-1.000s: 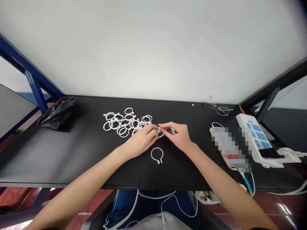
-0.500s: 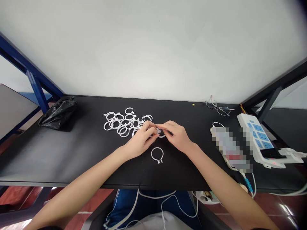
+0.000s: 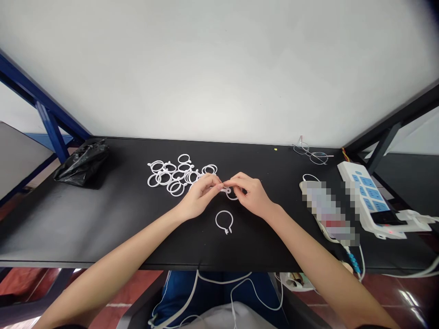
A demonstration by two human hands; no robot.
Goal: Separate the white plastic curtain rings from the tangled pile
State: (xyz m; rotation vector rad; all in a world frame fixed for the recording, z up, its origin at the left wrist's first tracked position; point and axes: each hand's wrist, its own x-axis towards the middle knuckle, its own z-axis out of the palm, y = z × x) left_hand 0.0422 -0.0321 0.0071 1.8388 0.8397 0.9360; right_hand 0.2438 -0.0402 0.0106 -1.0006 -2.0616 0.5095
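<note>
My left hand is closed in a pinch, thumb and fingers on a small white end piece with an eyelet. That piece seems to belong to a white plastic ring, whose curve shows below the fingers of my right hand. My right hand pinches the same ring from the other side, its index fingertip meeting the left fingertips. Part of the ring is hidden by the fingers. Nearer to me lies a separate white ring, its ends apart at the lower right.
Several white rings lie heaped left of my hands. A black plastic bag sits at the far left. To the right are eyeglasses, a phone with a cable, and a power strip. A wall stands behind the table.
My left fingers have shifted slightly left and straightened, so the eyelet and more of the held ring show between the hands. The ring in front has stayed where it was.
</note>
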